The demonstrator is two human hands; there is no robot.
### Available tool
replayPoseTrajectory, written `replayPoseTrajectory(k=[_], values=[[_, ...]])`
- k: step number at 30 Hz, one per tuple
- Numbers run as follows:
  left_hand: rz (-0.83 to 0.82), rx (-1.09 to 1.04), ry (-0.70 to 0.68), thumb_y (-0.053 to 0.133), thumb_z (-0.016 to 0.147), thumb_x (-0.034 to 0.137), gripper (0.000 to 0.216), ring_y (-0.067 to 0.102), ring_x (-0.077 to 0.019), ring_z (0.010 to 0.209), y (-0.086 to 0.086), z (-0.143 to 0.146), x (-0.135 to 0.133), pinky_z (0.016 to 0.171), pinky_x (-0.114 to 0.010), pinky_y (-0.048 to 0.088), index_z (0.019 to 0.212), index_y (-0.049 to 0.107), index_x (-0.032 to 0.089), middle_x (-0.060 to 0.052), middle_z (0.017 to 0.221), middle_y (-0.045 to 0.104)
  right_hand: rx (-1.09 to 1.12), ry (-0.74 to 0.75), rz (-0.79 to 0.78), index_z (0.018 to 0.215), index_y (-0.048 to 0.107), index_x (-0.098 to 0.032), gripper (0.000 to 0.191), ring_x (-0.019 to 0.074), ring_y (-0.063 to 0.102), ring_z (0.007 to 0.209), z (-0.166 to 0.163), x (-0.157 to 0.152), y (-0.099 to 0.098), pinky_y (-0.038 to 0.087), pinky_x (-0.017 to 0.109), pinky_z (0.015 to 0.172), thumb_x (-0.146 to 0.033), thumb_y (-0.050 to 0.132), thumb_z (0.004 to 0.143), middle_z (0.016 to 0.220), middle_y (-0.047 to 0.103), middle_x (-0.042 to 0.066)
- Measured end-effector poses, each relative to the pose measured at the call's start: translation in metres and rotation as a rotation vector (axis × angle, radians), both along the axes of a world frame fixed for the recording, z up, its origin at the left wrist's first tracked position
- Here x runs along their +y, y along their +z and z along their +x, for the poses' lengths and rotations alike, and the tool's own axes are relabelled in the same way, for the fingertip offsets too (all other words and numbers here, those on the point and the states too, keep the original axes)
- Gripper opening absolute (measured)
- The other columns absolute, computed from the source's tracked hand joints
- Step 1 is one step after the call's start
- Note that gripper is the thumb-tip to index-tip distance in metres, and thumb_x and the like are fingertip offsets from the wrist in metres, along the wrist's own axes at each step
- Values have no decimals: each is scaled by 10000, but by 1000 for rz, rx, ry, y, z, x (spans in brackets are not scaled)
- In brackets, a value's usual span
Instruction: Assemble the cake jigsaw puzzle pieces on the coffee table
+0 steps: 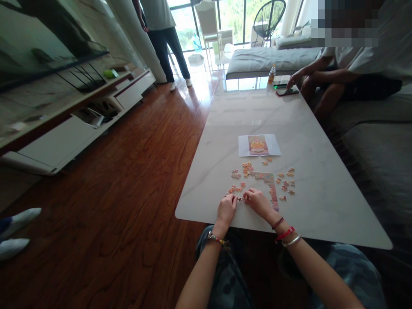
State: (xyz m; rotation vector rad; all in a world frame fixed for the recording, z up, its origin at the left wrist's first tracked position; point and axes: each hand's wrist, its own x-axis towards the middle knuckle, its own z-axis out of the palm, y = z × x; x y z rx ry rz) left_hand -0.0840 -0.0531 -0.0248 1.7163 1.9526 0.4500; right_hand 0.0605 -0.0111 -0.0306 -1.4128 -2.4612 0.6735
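Note:
My left hand (pixel 227 207) is closed in a pinch near the table's front edge, its fingertips at a small jigsaw puzzle piece (pixel 240 199). Just to the right, my right hand (pixel 257 201) also has its fingers pressed together; what lies between them is too small to make out. Beside the right hand, a partly joined puzzle border (pixel 274 193) forms a corner along the top and right. Loose orange and pink pieces (pixel 236 187) lie beyond my left hand, with more pieces (pixel 286 185) right of the border. Behind them rests a paper with a printed picture (pixel 258 145).
The white marble-look table (pixel 315 201) carries a bottle (pixel 272 74) and a phone (pixel 287 92) at its far end. One person (pixel 357 64) sits on the sofa at right; another person (pixel 164 38) stands by the windows. A low cabinet (pixel 58 137) lines the left wall.

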Motion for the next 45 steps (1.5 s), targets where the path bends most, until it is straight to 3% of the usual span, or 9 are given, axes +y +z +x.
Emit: replayPoseTrajectory(k=[4, 7, 12, 16, 20, 29, 33, 39, 45], values=[[-61, 26, 107, 469, 789, 303, 179, 592, -159, 712, -1, 5, 5, 621, -239, 402, 899, 525, 174, -70, 800, 628, 128, -30, 23, 896, 598, -165, 149, 166, 554, 798, 8, 1, 0, 422, 274, 726, -172, 528, 764, 868, 588, 65], [-2, -25, 157, 466, 789, 300, 186, 586, -145, 693, -2, 5, 1, 618, -233, 400, 916, 497, 168, -55, 770, 619, 219, -78, 46, 895, 595, -172, 153, 164, 558, 764, 26, -2, 4, 437, 284, 705, -231, 503, 788, 855, 589, 61], [97, -114, 266, 438, 796, 260, 169, 566, -127, 669, -2, -10, -13, 656, -237, 416, 932, 489, 174, -16, 697, 585, 290, -178, 61, 856, 600, -186, 177, 160, 572, 740, 82, -17, 11, 447, 281, 698, -287, 464, 803, 850, 598, 61], [130, -81, 310, 440, 786, 241, 187, 538, -113, 637, 1, -20, -16, 663, -242, 420, 948, 508, 178, -27, 768, 574, 257, -318, 84, 840, 613, -197, 215, 166, 579, 714, 129, -30, 6, 449, 283, 664, -342, 461, 794, 820, 620, 60], [181, -66, 263, 447, 776, 223, 178, 517, -106, 619, 4, -19, -2, 641, -240, 420, 928, 529, 178, -32, 810, 562, 243, -412, 97, 814, 624, -197, 246, 158, 571, 639, 146, -27, 0, 445, 273, 581, -373, 455, 786, 793, 633, 54], [177, -34, 120, 480, 756, 196, 138, 510, -98, 587, 12, 2, 53, 634, -247, 416, 871, 552, 172, -34, 816, 561, 326, -326, 151, 779, 623, -188, 201, 152, 575, 665, 129, 25, 19, 448, 269, 633, -316, 468, 778, 779, 627, 50], [189, -32, 30, 478, 758, 211, 127, 531, -122, 645, 7, 20, 67, 656, -261, 418, 850, 556, 170, -43, 820, 564, 309, -482, 183, 771, 631, -175, 209, 157, 571, 654, 156, 38, 19, 441, 276, 621, -323, 485, 759, 780, 637, 58], [237, -84, -157, 456, 764, 205, 121, 527, -111, 618, 10, 52, 98, 667, -261, 414, 823, 556, 172, -33, 816, 571, 366, -726, 150, 792, 633, -151, 237, 160, 574, 678, 186, 45, 0, 448, 270, 607, -324, 474, 756, 805, 641, 74], [304, -160, -211, 469, 765, 233, 114, 529, -95, 596, 16, 64, 113, 652, -247, 417, 813, 559, 181, -15, 797, 574, 315, -513, 41, 852, 625, -169, 186, 119, 546, 616, 177, 44, -12, 449, 256, 616, -283, 522, 747, 819, 607, 44]])
